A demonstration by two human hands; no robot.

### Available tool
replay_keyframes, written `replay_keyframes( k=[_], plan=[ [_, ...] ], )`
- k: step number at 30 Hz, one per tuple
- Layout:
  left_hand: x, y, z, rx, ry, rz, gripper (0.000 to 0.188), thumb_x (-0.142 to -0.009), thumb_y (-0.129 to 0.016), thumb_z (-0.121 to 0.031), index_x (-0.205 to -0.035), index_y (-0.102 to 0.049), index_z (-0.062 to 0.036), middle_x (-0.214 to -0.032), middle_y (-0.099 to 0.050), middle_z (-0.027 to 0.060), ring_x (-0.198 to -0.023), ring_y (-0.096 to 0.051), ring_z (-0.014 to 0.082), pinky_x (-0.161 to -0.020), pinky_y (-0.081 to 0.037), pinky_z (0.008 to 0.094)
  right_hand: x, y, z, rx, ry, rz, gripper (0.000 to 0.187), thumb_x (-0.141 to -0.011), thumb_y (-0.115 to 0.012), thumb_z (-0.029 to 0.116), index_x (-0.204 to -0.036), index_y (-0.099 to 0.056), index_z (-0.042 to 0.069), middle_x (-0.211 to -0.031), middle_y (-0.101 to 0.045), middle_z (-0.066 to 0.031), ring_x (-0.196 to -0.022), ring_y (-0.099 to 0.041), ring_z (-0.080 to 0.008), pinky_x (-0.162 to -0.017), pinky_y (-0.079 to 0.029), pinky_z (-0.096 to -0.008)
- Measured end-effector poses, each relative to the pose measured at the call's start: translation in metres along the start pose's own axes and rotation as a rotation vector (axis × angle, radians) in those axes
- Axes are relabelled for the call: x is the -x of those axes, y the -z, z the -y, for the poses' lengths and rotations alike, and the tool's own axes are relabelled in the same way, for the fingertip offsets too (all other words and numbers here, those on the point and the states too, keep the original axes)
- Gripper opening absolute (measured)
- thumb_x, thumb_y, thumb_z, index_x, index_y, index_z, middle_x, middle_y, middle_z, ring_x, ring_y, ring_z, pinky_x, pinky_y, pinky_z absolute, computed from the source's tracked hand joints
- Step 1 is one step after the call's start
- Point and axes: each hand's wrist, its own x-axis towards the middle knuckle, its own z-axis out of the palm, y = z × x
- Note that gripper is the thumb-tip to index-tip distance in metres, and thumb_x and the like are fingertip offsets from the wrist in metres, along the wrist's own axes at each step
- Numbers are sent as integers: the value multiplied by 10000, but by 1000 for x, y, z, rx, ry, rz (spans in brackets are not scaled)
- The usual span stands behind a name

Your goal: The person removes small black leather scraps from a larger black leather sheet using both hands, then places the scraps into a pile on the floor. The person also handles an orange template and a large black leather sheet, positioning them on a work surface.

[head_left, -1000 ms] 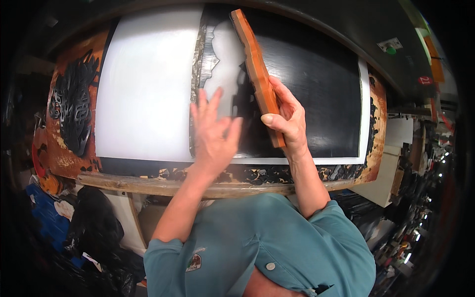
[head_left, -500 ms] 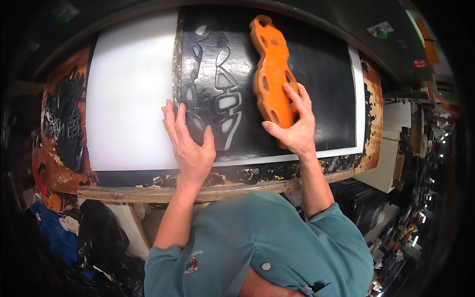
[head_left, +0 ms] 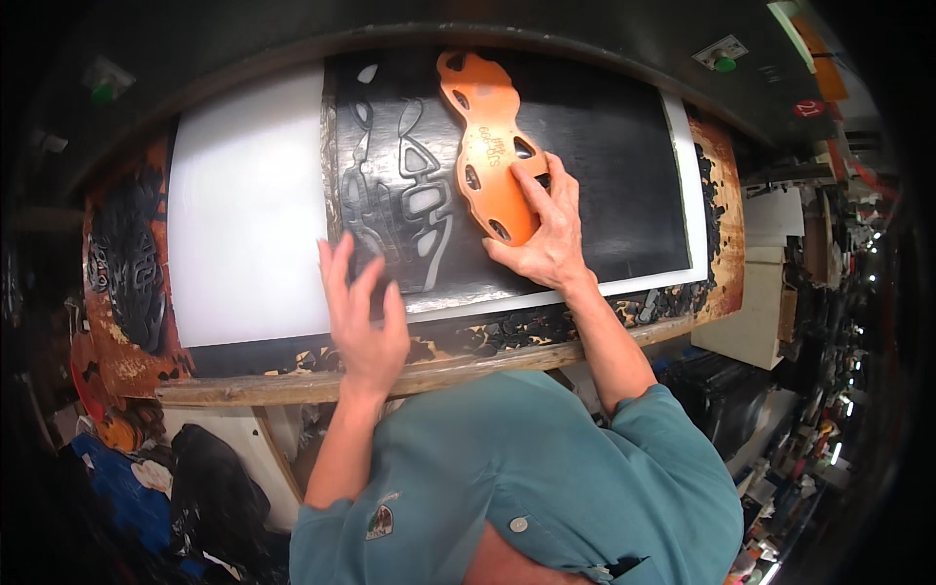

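Note:
An orange, wavy-edged cutting die (head_left: 499, 122) with several oval holes lies over a black sheet (head_left: 619, 175). My right hand (head_left: 551, 234) grips its near end, thumb at the lower edge and fingers along the right side. Just left of the die, the sheet bears cut-through shapes (head_left: 422, 200) in a similar outline, with white showing through some of them. My left hand (head_left: 369, 336) hovers by the sheet's near left corner, fingers spread and slightly blurred, holding nothing.
Beneath the sheet is a white board (head_left: 244, 214). Black scraps (head_left: 127, 258) pile up at the left, and more lie along the near edge by a wooden rail (head_left: 263, 388). A dark machine beam (head_left: 409, 34) with green buttons spans the far side.
The die has shifted left, closer to the cut shapes, and now shows its top face flatter, with my right hand moving along. My left hand has drawn back toward me.

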Motion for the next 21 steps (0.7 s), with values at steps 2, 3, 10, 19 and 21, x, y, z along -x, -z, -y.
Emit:
replay_keyframes(
  k=[2, 3, 10, 19, 21],
  plan=[
    [27, 15, -14, 91, -26, 31, 291, -877, -704, 71, -1164, -679, 28, -1349, -630, 251, -1309, -575, 459, -1097, -465, 510, 1, -2, 0, 5, 31, -13, 901, -558, -858, 327, -1382, -647, 30, -1524, -367, -350, -1313, -441, -506, -1084, -459, -563],
    [39, 18, -19, 181, -54, 37, 249, -876, -699, 87, -1119, -692, 32, -1231, -698, 242, -1180, -673, 426, -1010, -541, 465, 0, -4, 1, 32, 38, -29, 911, -562, -861, 344, -1388, -641, 29, -1529, -355, -367, -1315, -436, -525, -1104, -434, -578],
    [78, -14, -5, 7, -235, 127, 144, -862, -767, 28, -837, -636, -23, -845, -701, 109, -738, -658, 318, -664, -531, 421, -2, -2, 8, -107, 47, -60, 832, -665, -907, 390, -1384, -652, 60, -1519, -432, -320, -1429, -414, -500, -1198, -359, -552],
    [103, -19, 20, -129, -173, 7, 132, -931, -716, -10, -824, -642, 12, -811, -668, 176, -732, -641, 373, -673, -512, 469, -9, 181, -92, -230, 10, -973, 247, -1059, -652, 204, -914, -683, 6, -778, -647, 31, -712, -543, -49, -640, -453, -244],
    [103, -18, 18, -105, -181, -14, 152, -951, -707, -32, -816, -651, 11, -808, -670, 180, -734, -646, 378, -674, -511, 462, -2, 196, -103, -140, -27, -839, 264, -1050, -669, 230, -917, -689, 3, -747, -621, 43, -689, -523, -45, -630, -435, -239]
  ],
)
